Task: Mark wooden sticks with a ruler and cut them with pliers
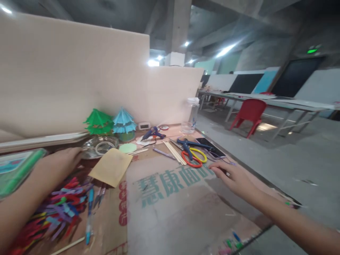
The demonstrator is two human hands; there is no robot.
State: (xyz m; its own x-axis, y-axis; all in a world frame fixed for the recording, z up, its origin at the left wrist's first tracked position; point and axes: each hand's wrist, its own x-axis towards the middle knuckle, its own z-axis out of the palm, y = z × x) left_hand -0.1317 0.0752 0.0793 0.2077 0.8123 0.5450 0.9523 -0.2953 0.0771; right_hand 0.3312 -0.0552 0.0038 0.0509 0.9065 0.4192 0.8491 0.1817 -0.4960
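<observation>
My left hand (70,156) reaches to the near left edge of a clear round dish (89,150) that has a roll of clear tape (105,148) in it. Its fingers are blurred and partly hidden, so I cannot make out a hold. My right hand (228,175) hovers over or rests on the right side of the printed plastic-covered board (170,212), fingers loosely bent, with nothing visible in them. Just beyond its fingertips lie scissors with red and yellow handles (191,163) and blue-handled pliers (187,147). A tan paper square (111,166) lies right of my left hand.
Two tiered paper tree shapes, green (98,122) and blue (124,122), stand by the partition (79,71). A glue gun (153,133), wooden sticks (174,152), phone (211,147) and clear bottle (190,117) are farther back. Colourful fuzzy strips (63,205) and a pen (89,216) lie front left.
</observation>
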